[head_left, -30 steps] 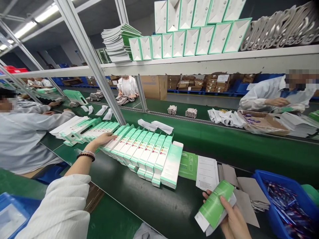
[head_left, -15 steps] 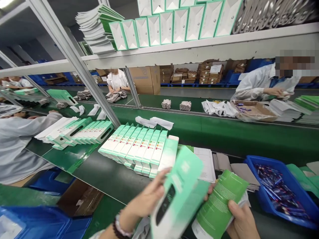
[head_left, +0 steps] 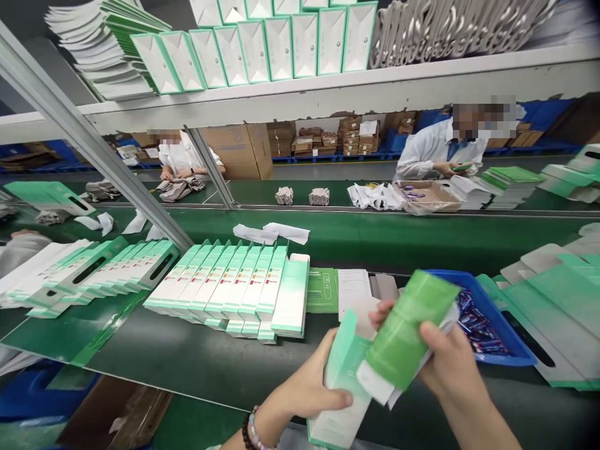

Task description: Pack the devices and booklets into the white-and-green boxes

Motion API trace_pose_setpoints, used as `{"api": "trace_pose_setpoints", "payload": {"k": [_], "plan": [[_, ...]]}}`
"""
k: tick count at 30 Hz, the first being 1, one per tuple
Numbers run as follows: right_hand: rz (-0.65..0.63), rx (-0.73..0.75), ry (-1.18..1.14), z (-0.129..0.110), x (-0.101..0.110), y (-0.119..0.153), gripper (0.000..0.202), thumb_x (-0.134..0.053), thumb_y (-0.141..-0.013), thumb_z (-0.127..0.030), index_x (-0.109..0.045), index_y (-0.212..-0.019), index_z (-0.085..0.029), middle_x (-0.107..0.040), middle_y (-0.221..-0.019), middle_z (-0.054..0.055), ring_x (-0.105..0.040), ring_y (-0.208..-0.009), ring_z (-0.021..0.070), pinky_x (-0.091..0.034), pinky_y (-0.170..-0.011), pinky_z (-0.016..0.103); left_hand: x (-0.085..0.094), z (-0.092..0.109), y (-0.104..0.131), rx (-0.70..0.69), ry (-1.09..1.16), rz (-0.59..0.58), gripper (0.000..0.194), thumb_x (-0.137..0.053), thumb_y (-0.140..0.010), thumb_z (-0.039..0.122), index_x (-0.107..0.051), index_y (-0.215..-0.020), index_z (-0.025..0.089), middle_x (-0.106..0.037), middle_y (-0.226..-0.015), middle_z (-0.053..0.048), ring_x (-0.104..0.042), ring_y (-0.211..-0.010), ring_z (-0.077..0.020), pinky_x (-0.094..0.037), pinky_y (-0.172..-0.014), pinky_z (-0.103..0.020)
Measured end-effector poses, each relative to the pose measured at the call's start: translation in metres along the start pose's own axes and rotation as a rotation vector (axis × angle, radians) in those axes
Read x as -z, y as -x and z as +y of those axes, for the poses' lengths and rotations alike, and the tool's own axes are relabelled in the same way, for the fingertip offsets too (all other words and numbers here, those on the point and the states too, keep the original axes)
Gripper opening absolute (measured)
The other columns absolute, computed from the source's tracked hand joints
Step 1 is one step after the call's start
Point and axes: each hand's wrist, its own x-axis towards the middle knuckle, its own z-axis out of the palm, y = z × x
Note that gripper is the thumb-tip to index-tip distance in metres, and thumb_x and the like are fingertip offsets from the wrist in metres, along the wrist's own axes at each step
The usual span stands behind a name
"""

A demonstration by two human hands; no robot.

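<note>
An upright, open-topped mint and white box (head_left: 344, 387) is wrapped by the fingers and thumb of my left hand (head_left: 312, 381), near the bottom centre. My right hand (head_left: 445, 350) grips a folded green leaflet (head_left: 407, 331) with white paper (head_left: 382, 384) beneath it. The leaflet's lower end is beside the top of the box, tilted towards it; whether any of it is inside I cannot tell. Left of my hands, a row of mint and white boxes (head_left: 225, 281) stands on the dark table (head_left: 197, 344). A green booklet (head_left: 322, 290) and a printed sheet (head_left: 352, 287) lie behind my hands.
A blue bin (head_left: 520, 353) of small packets sits right, beside flat mint cartons (head_left: 553, 312). Overhead runs a shelf (head_left: 300, 97) with boxes and cables; a metal post (head_left: 94, 137) slants at left. Two people (head_left: 435, 150) (head_left: 180, 156) work across the belt.
The view has swung right. The box in my left hand has turned, showing a different side and its open top. The green leaflet has come closer to that box's top.
</note>
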Motion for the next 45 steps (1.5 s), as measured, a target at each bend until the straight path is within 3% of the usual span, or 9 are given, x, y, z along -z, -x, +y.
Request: {"api": "trace_pose_setpoints", "payload": {"k": [5, 12, 16, 20, 24, 30, 36, 41, 45], "plan": [[0.043, 0.041, 0.104, -0.027, 0.008, -0.034, 0.03, -0.066, -0.087, -0.036, -0.062, -0.112, -0.021, -0.072, -0.11, 0.012, -0.071, -0.097, 0.0306, -0.061, -0.082, 0.047, -0.003, -0.012, -0.002, 0.012, -0.122, -0.117, 0.092, -0.079, -0.071, 0.036, -0.028, -0.148, 0.023, -0.048, -0.14, -0.015, -0.051, -0.124, -0.0357, -0.041, -0.101, -0.051], [-0.068, 0.019, 0.367, -0.003, 0.008, -0.034, 0.051, -0.07, -0.084, -0.04, -0.05, -0.128, -0.025, -0.062, -0.132, 0.012, -0.064, -0.113, 0.0284, -0.057, -0.089, 0.043, 0.0, -0.014, -0.009, -0.018, -0.015, -0.087, 0.092, -0.079, -0.073, 0.039, -0.026, -0.147, 0.024, -0.052, -0.135, -0.015, -0.058, -0.113, -0.0301, -0.048, -0.092, -0.043], [-0.154, -0.065, 0.408, 0.02, 0.013, -0.02, 0.068, -0.073, -0.081, -0.043, -0.04, -0.139, -0.026, -0.058, -0.135, 0.011, -0.057, -0.123, 0.0285, -0.051, -0.099, 0.044, 0.002, -0.014, -0.016, -0.016, -0.055, -0.009, 0.084, -0.08, -0.073, 0.036, -0.034, -0.142, 0.023, -0.057, -0.128, -0.012, -0.06, -0.107, -0.0273, -0.049, -0.087, -0.037], [-0.191, -0.081, 0.548, 0.049, 0.009, 0.002, 0.075, -0.068, -0.086, -0.038, -0.028, -0.148, -0.031, -0.039, -0.153, 0.01, -0.039, -0.14, 0.0287, -0.035, -0.114, 0.052, -0.005, -0.011, -0.022, -0.044, -0.158, 0.194, 0.076, -0.08, -0.073, 0.032, -0.041, -0.138, 0.023, -0.055, -0.136, -0.01, -0.055, -0.121, -0.029, -0.045, -0.1, -0.038], [-0.26, 0.08, 0.795, 0.047, 0.004, 0.014, 0.079, -0.067, -0.086, -0.028, -0.022, -0.151, -0.034, -0.023, -0.161, 0.006, -0.023, -0.147, 0.027, -0.02, -0.12, 0.053, -0.012, -0.007, -0.021, -0.046, -0.335, 0.318, 0.061, -0.078, -0.073, 0.026, -0.049, -0.127, 0.021, -0.063, -0.124, -0.008, -0.062, -0.109, -0.0256, -0.05, -0.093, -0.035], [-0.511, 0.592, 1.035, 0.001, -0.019, 0.008, 0.058, -0.063, -0.089, -0.02, -0.04, -0.142, -0.021, -0.059, -0.13, 0.01, -0.055, -0.123, 0.0205, -0.046, -0.107, 0.033, -0.012, -0.01, -0.013, -0.107, -0.487, 0.345, 0.057, -0.08, -0.069, 0.026, -0.05, -0.118, 0.02, -0.068, -0.111, -0.007, -0.065, -0.099, -0.0251, -0.052, -0.087, -0.035], [-0.562, 1.027, 1.357, 0.028, -0.025, 0.012, 0.03, -0.055, -0.086, -0.004, -0.062, -0.115, -0.005, -0.07, -0.11, 0.018, -0.063, -0.108, 0.0268, -0.053, -0.097, 0.042, -0.004, -0.014, -0.014, -0.201, -0.57, 0.368, 0.058, -0.075, -0.07, 0.019, -0.048, -0.121, 0.025, -0.065, -0.116, -0.004, -0.065, -0.106, -0.0247, -0.053, -0.092, -0.035], [-0.613, 0.917, 1.581, 0.043, -0.031, 0.024, 0.021, -0.055, -0.093, -0.021, -0.069, -0.105, -0.012, -0.072, -0.109, 0.014, -0.064, -0.106, 0.0276, -0.048, -0.101, 0.048, 0.002, -0.022, -0.011, -0.158, -0.517, 0.346, 0.063, -0.077, -0.072, 0.023, -0.044, -0.126, 0.028, -0.067, -0.117, -0.004, -0.066, -0.106, -0.0247, -0.055, -0.091, -0.036], [-0.632, 0.788, 1.44, 0.025, -0.019, 0.023, 0.025, -0.051, -0.095, -0.028, -0.064, -0.114, -0.018, -0.073, -0.104, 0.009, -0.065, -0.102, 0.0228, -0.049, -0.099, 0.043, 0.005, -0.04, -0.003, -0.156, -0.535, 0.379, 0.073, -0.079, -0.071, 0.029, -0.038, -0.132, 0.028, -0.064, -0.125, -0.009, -0.065, -0.11, -0.0284, -0.052, -0.097, -0.044]]}}
